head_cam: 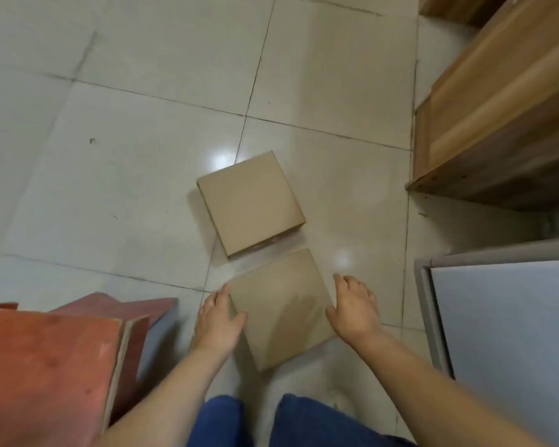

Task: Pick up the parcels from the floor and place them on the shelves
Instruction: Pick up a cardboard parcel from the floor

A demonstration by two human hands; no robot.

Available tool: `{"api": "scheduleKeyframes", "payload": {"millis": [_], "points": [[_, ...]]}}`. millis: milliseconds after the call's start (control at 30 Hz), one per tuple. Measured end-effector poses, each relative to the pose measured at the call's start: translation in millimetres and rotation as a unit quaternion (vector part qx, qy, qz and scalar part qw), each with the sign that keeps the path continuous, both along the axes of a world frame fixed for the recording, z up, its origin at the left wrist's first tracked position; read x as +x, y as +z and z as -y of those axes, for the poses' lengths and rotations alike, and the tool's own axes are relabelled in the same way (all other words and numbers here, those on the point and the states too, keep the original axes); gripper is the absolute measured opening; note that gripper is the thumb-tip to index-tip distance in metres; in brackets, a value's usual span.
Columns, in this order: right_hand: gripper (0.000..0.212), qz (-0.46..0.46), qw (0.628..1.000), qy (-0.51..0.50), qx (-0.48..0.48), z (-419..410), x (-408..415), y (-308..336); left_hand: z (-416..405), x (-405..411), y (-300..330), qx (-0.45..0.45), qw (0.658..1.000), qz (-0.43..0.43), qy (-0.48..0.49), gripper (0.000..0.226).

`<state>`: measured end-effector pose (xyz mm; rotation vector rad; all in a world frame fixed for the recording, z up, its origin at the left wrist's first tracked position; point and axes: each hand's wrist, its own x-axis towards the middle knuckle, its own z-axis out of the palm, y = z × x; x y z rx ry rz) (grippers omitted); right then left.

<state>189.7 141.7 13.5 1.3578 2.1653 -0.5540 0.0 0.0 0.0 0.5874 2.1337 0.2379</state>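
Two square brown cardboard parcels are over the pale tiled floor. The far parcel point(250, 203) rests flat on the tiles. The near parcel point(283, 308) sits just below it in the head view, between my hands. My left hand point(218, 321) presses its left edge, thumb on top. My right hand point(355, 304) presses its right edge with fingers spread. The frame does not show whether this parcel is lifted off the floor. A wooden shelf unit point(497, 124) stands at the right.
Red-brown boards point(46, 366) lie stacked at the lower left. A grey-white panel point(504, 333) fills the lower right. My knees in blue trousers point(304, 421) are at the bottom. Glossy floor tiles point(126, 156) spread to the left and behind.
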Motion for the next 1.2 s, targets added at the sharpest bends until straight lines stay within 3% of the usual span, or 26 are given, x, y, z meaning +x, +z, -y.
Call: {"api": "scheduleKeyframes", "payload": {"millis": [167, 333, 467, 567, 833, 1200], "points": [[0.062, -0.025, 0.996, -0.06, -0.053, -12, -8, -72, -11, -9, -68, -0.057, 0.996, 0.031, 0.058, 0.083], [0.066, -0.063, 0.979, -0.149, -0.122, -20, -10, -124, -8, -2, -120, -0.042, 0.971, 0.143, 0.187, 0.081], [0.072, -0.124, 0.908, -0.328, -0.228, -16, -13, -139, -13, 7, -124, -0.024, 0.929, 0.233, 0.285, 0.064], [0.075, -0.146, 0.87, -0.397, -0.253, -10, -13, -130, -19, 7, -111, -0.016, 0.905, 0.268, 0.329, 0.059], [0.068, -0.211, 0.823, -0.469, -0.242, -20, -8, -12, -43, -6, -1, 0.031, 0.916, 0.268, 0.296, 0.065], [0.059, -0.313, 0.813, -0.439, -0.218, -65, -30, 250, -80, -43, 250, 0.129, 0.896, 0.254, 0.341, 0.055]]}}
